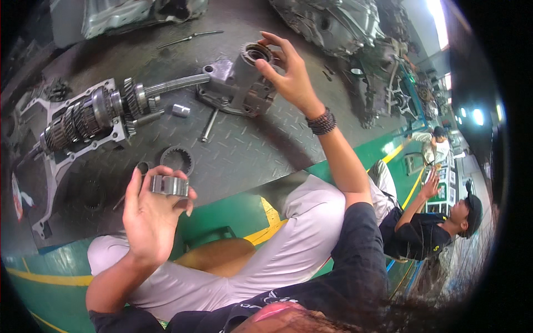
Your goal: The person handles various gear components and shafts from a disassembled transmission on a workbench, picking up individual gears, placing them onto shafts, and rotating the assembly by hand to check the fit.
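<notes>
My left hand (151, 222) is raised palm up near the table's front edge, its fingers curled around a grooved metal gear hub (169, 186). A larger toothed ring (177, 160) lies on the table just beyond it, with a small ring (143, 167) alongside. My right hand (293, 79), with a dark beaded bracelet at the wrist, grips the round upper mouth of a grey cast gearbox housing (236, 89), thumb and forefinger on opposite sides of the rim. A splined shaft (177, 84) runs from the gear stack (86, 119) toward the housing.
The gear stack rests in an open metal frame (53, 188) at left. A short metal sleeve (180, 110), a bolt-like rod (210, 125) and a thin tool (191, 39) lie on the patterned metal tabletop (250, 150). Large castings (333, 25) stand behind. A person (416, 230) sits at right.
</notes>
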`<state>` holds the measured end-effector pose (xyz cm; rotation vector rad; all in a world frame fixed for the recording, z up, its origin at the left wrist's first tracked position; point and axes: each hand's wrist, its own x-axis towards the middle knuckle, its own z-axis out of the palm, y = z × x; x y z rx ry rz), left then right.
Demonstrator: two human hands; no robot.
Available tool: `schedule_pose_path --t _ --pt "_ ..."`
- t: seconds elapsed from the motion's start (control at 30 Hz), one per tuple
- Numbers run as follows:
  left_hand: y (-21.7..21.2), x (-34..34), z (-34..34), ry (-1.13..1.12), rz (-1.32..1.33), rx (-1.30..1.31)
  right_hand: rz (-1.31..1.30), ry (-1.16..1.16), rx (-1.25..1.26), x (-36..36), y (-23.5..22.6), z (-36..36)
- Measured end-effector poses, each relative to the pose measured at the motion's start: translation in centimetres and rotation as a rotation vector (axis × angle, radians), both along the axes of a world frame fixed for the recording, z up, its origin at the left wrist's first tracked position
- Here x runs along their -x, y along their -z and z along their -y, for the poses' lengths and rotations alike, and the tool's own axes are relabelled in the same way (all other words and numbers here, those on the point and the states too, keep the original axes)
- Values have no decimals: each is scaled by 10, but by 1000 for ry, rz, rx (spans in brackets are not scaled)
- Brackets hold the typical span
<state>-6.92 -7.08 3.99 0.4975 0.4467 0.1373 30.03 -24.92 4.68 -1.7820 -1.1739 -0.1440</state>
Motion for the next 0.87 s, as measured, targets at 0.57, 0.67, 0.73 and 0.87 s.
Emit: schedule_pose_path --t 0.57,0.67,0.73,0.87 --pt "-5 3 2 24 16 -23 299 97 436 15 -32 -11" --pt "-6 -3 2 14 -40 -34 370 218 435 22 -20 -36" --pt "1 -4 -1 31 -7 -50 427 219 287 21 -13 -35" --pt "16 -2 -8 20 -14 -46 484 41 339 -2 -12 -33"
